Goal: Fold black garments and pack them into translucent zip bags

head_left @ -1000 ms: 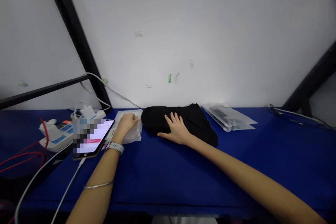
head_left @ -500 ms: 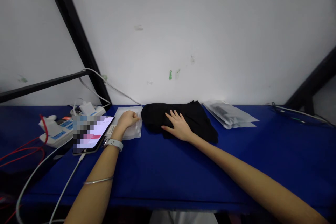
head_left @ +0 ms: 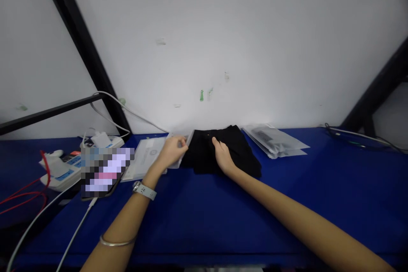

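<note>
A folded black garment lies on the blue table near the wall. My right hand is on its front middle, thumb up and fingers bent into the dark fabric, partly hidden. My left hand is closed in a pinch on the edge of a clear plastic bag, just at the garment's left end. The bag's edge stands up against the fabric; whether it overlaps the garment is hard to see. More flat frosted bags lie under and left of my left hand.
A phone on a charging cable leans over a white power strip at the left, with red and white cables around. Further frosted bags lie right of the garment. Black frame bars and a white wall stand behind.
My left hand has moved right, bringing a bag's edge up to the garment. My right hand has gone from lying flat with spread fingers to gripping the fabric.
</note>
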`<control>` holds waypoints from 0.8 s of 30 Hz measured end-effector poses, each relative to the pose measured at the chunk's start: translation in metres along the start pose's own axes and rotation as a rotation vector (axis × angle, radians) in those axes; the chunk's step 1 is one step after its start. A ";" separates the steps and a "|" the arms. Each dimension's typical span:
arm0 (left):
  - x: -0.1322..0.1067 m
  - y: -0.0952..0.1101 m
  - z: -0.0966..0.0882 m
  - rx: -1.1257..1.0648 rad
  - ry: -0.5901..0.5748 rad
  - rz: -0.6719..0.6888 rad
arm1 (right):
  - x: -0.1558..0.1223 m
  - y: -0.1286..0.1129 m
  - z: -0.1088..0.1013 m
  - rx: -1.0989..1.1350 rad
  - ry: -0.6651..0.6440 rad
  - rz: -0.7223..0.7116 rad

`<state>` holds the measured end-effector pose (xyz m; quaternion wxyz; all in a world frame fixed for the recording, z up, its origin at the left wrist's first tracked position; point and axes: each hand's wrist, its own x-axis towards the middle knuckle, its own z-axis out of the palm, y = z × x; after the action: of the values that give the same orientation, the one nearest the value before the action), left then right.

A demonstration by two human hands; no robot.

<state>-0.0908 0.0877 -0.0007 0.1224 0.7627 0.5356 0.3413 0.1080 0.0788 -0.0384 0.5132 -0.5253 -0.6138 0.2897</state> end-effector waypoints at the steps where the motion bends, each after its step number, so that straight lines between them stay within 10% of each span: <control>1: -0.001 0.004 0.009 0.004 -0.033 0.024 | -0.001 -0.002 -0.001 -0.049 0.039 -0.009; 5: -0.004 0.009 0.032 0.059 -0.125 0.070 | -0.007 -0.004 0.002 -0.295 0.046 -0.120; 14: -0.002 0.000 0.030 -0.011 -0.036 -0.054 | -0.015 -0.005 0.009 -0.672 -0.407 -0.553; 24: -0.004 0.005 0.029 -0.177 -0.040 0.016 | -0.006 -0.012 -0.003 -0.692 -0.553 -0.708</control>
<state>-0.0686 0.0877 -0.0210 0.1973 0.7598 0.4947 0.3730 0.1064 0.0692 -0.0286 0.1968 -0.3296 -0.9234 0.0086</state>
